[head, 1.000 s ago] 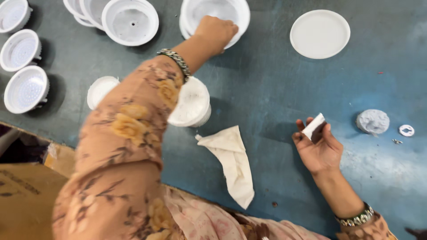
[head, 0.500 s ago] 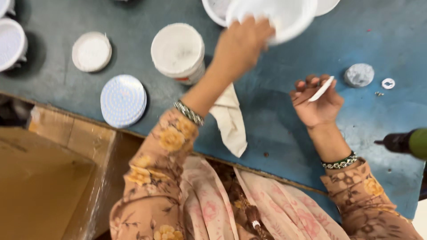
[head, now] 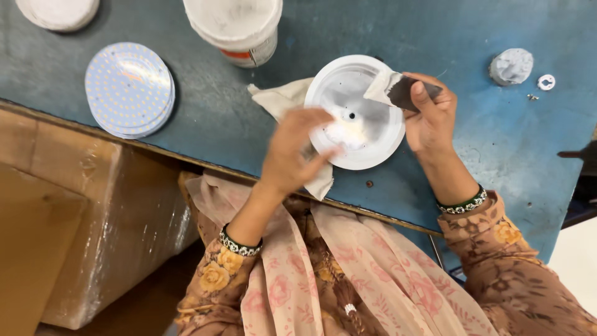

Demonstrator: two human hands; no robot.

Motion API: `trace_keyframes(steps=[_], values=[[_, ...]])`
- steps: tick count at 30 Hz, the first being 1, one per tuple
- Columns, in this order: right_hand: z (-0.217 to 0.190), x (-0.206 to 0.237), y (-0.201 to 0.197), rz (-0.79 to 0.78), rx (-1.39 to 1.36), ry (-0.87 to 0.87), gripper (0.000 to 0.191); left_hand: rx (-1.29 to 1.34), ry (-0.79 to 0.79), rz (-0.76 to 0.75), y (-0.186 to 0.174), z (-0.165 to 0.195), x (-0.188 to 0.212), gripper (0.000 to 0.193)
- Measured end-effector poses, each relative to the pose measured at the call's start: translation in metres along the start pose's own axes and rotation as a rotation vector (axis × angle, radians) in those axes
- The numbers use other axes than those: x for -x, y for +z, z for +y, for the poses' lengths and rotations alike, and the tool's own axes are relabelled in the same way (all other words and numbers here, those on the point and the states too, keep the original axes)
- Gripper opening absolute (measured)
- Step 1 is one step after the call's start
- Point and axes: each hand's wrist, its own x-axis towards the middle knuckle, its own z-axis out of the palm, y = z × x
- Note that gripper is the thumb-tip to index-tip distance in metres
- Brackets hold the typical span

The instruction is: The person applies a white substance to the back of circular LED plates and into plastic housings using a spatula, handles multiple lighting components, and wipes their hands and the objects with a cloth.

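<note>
- Between the two hands lies a white round housing point(head: 364, 112), open side up on the blue table point(head: 485, 149), with a small dark hole at its middle.
- Left hand point(head: 292, 152): blurred, fingers curled over the housing's near-left rim and touching it; whether they truly clamp the rim I cannot tell.
- Right hand point(head: 432, 118): closed on a small scraper point(head: 398, 90), thumb on top. The scraper's dark part is under the thumb, and its pale end juts left over the housing's upper right rim.
- The hands are apart, one at each side of the housing.
- Under the left hand and the housing's left edge lies a beige cloth point(head: 283, 99), partly covered by both; one corner shows near the table's front edge below the left hand.
- Beyond the left hand stands a white tub point(head: 239, 28), cut off by the picture's top.
- Far to the left of the left hand sits a stack of round pale-blue dotted discs point(head: 129, 88); beyond it, at the top corner, a white disc point(head: 57, 12).
- Beyond and to the right of the right hand rests a grey lump point(head: 511, 66); just right of that, a small white ring point(head: 546, 81) and some tiny bits.
- Both wrists wear beaded bangles, and the sleeves are floral.
- Left of the person's lap, below the table's edge, stands a cardboard box point(head: 93, 236) wrapped in clear film.
</note>
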Motion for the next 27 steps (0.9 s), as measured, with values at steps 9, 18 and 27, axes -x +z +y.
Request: trace_keyframes(steps=[9, 18, 27], values=[[-0.014, 0.012, 0.031, -0.025, 0.507, -0.248, 0.025, 0.4, -0.649, -0.142, 0.032, -0.043, -0.038, 0.052], [-0.033, 0.013, 0.058, -0.26, 1.535, -0.716, 0.025, 0.215, -0.555, -0.063, 0.042, -0.027, -0.02, 0.046], [-0.03, 0.029, 0.077, -0.322, 1.723, -0.718, 0.021, 0.171, -0.535, -0.031, 0.049, -0.021, -0.014, 0.046]])
